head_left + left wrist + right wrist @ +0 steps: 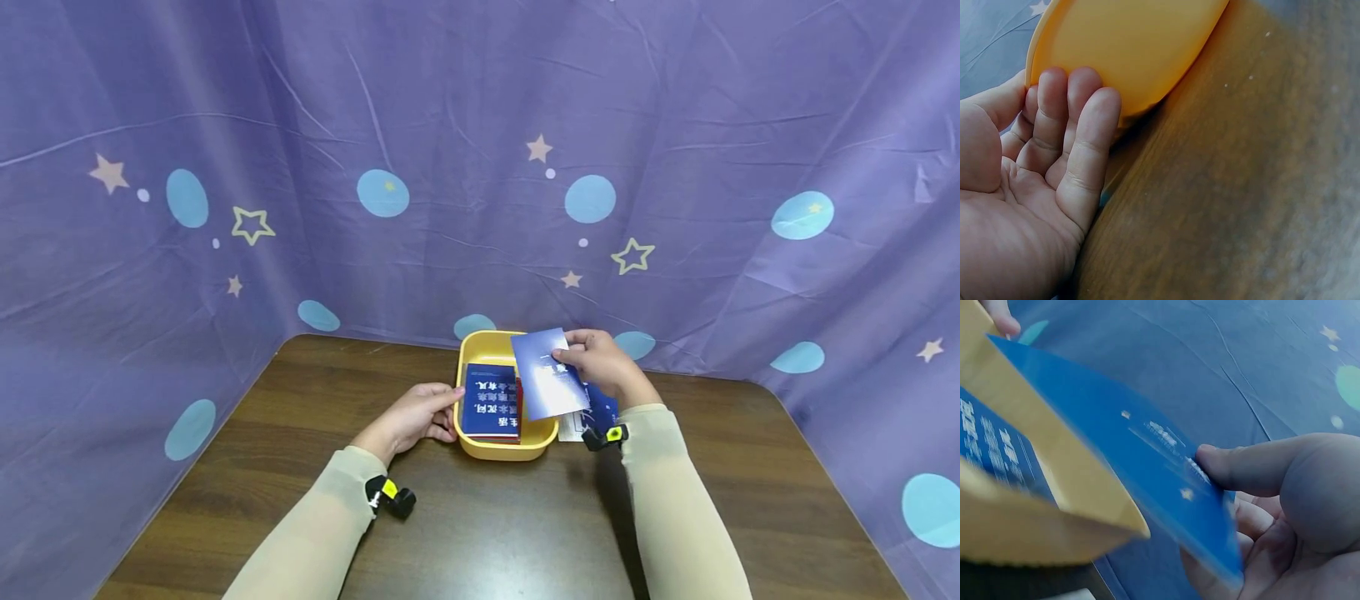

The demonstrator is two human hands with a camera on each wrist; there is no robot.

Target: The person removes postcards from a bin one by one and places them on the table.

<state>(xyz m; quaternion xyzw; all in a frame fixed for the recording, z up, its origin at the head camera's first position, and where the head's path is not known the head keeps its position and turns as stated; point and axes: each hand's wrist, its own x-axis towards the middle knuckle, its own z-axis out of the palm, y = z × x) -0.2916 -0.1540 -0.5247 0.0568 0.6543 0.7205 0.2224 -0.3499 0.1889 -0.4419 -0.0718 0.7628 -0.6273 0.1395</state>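
Observation:
A yellow plastic basket (504, 452) stands on the table with a stack of cards inside. The top card (489, 398) is dark blue with white lettering, and red edges show beneath it. At the basket's left side my left hand (418, 415) holds the wall, thumb at the rim and fingers against the outside, as the left wrist view shows. My right hand (606, 365) pinches a blue card (546, 379) between thumb and fingers. That card tilts over the basket's right rim, overlapping it in the head view.
Beside the basket on the right lie another blue card (602, 407) and a white card (572, 427), partly hidden by the right hand and its card. A purple curtain (420, 275) with stars and dots hangs along the back of the brown wooden table (315, 392).

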